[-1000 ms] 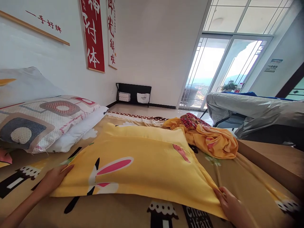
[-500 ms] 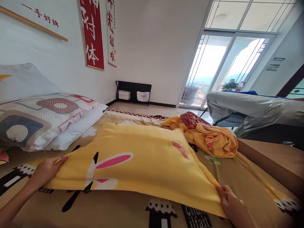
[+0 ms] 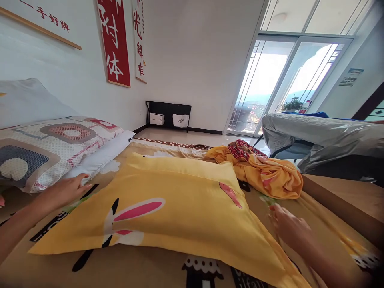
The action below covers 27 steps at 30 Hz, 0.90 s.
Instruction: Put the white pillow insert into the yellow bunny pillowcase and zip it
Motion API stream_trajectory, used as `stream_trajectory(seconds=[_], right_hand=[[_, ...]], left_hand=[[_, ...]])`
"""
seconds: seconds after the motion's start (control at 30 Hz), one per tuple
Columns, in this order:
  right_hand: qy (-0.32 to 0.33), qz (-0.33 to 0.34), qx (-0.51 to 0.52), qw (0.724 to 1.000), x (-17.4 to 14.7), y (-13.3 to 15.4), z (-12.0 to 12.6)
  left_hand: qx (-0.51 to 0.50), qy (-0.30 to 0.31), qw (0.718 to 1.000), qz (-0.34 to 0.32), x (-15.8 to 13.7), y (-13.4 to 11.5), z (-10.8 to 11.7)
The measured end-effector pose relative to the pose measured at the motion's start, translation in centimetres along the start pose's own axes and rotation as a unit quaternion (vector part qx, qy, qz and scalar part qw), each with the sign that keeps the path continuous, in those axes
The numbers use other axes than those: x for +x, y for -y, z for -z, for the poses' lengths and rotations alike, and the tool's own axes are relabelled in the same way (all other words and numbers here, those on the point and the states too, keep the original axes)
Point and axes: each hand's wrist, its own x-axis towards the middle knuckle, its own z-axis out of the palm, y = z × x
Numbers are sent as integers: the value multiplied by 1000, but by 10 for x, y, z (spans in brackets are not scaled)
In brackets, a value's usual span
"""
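Note:
In the middle of the bed lies a plump yellow pillow (image 3: 180,200), printed with a rabbit with pink-lined ears and a pink shape at its right side. Its near corners stretch out to the left and right. My left hand (image 3: 67,190) hovers beyond the left corner, fingers apart with nothing in them. To the right of the pillow is my right hand (image 3: 289,228), off the cloth, its fingers loosely bent and slightly blurred. Neither hand appears to hold the pillow.
Several pillows, one with a patterned cover (image 3: 72,132), lie stacked at the left by the wall. A crumpled orange cloth (image 3: 273,178) and a red plaid cloth (image 3: 243,150) sit at the right. A plastic-covered table (image 3: 324,130) stands beyond the wooden bed edge (image 3: 345,216).
Both hands have let go of the pillow's near corners. My left hand rose a little, and my right hand moved up and away. The pillow's corners now lie spread lower on the bed.

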Motion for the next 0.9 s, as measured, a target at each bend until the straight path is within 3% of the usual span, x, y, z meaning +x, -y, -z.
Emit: stream_trajectory(seconds=[0.1, 0.2, 0.27, 0.33, 0.43, 0.53, 0.6, 0.67, 0.77, 0.9], right_hand=[[-73, 81, 0, 994, 57, 82, 62], [-114, 139, 63, 982, 106, 174, 119], [-111, 153, 97, 977, 127, 223, 135], [-85, 159, 122, 976, 135, 254, 125], [-30, 157, 141, 977, 129, 270, 66], [38, 150, 151, 976, 117, 264, -10], [59, 145, 159, 975, 116, 258, -44], [66, 144, 163, 974, 123, 252, -58], [75, 144, 160, 974, 140, 239, -59], [90, 109, 141, 980, 155, 199, -61]], left_hand=[[-4, -72, 989, -130, 19, -96, 57], [-18, -149, 967, -205, 36, -205, 106], [-47, -158, 959, -231, 47, -260, 119], [-74, -135, 959, -238, 55, -294, 105], [-98, -76, 973, -196, 60, -307, 39], [-102, -32, 985, -136, 63, -301, -43], [-104, -28, 987, -119, 70, -298, -79], [-107, -25, 988, -109, 82, -297, -93], [-106, -14, 989, -104, 103, -289, -86], [-96, -5, 993, -73, 122, -245, -75]])
